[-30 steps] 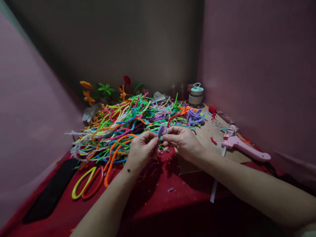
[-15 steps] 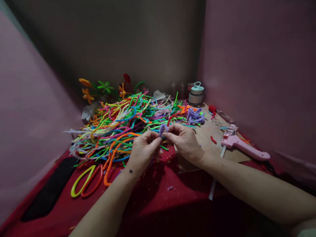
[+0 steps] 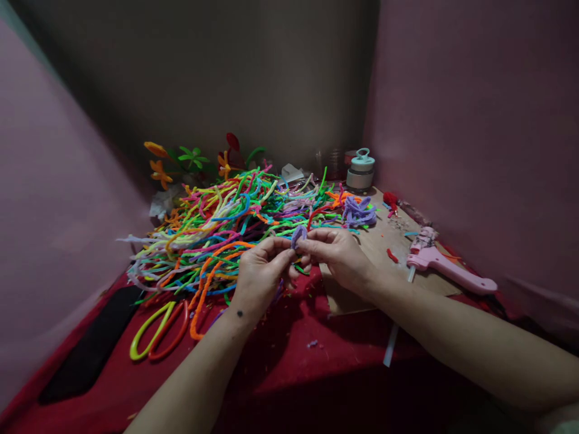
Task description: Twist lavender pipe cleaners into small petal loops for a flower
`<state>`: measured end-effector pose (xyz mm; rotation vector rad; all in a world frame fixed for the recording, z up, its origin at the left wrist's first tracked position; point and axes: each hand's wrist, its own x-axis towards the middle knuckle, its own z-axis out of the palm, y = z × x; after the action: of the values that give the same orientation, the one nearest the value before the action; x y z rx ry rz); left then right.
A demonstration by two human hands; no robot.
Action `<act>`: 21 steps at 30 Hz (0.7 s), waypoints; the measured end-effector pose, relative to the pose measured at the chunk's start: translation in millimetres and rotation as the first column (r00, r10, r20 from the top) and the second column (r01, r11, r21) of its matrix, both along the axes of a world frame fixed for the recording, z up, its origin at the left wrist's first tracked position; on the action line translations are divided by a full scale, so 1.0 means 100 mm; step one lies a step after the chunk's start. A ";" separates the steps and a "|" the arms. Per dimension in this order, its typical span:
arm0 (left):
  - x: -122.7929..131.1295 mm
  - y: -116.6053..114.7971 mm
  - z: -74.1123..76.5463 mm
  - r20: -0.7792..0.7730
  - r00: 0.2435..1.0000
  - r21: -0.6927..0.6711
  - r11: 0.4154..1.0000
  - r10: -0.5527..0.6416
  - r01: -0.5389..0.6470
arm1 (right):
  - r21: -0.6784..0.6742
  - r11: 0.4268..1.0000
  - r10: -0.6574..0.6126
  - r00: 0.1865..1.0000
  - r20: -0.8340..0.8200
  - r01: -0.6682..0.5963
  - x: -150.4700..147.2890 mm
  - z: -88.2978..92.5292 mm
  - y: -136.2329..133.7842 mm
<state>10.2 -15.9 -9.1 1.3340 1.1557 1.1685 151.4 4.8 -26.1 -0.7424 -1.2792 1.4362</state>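
Observation:
A small loop of fuzzy purple pipe cleaner (image 3: 298, 235) is pinched between the fingertips of both hands, just in front of a big heap of coloured pipe cleaners (image 3: 226, 229). My left hand (image 3: 262, 271) grips its lower left side with thumb and forefinger. On its right side, my right hand (image 3: 337, 253) has thumb and forefinger closed on it. Fingers hide the lower end of the loop. A bundle of bent purple pieces (image 3: 359, 211) lies behind my right hand, on the right of the heap.
A pink glue gun (image 3: 446, 268) with a clear stick rests on brown cardboard (image 3: 348, 301) at the right. Yellow and red scissor handles (image 3: 151, 337) and a black flat object (image 3: 93, 346) lie left. Behind stand a jar (image 3: 360, 172) and fuzzy flowers (image 3: 193, 158).
My right hand has turned slightly, its fingers now lying flatter across the purple loop. The loop looks narrower and more tilted. My left hand has shifted a little to the left.

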 end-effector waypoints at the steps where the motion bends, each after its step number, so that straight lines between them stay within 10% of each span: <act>1: 0.00 0.00 0.00 0.006 1.000 -0.002 1.000 0.007 -0.007 | -0.009 1.000 -0.002 1.000 -0.009 0.002 0.01 0.01 0.00; 21: -0.06 0.12 -0.10 0.274 0.962 -0.154 0.986 -0.024 0.069 | -0.057 0.991 -0.116 0.992 0.051 0.119 -0.04 0.03 0.03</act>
<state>4.3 -4.1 -19.6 1.0360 0.9919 1.1563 147.6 7.7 -22.6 -0.8826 -1.2127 1.3732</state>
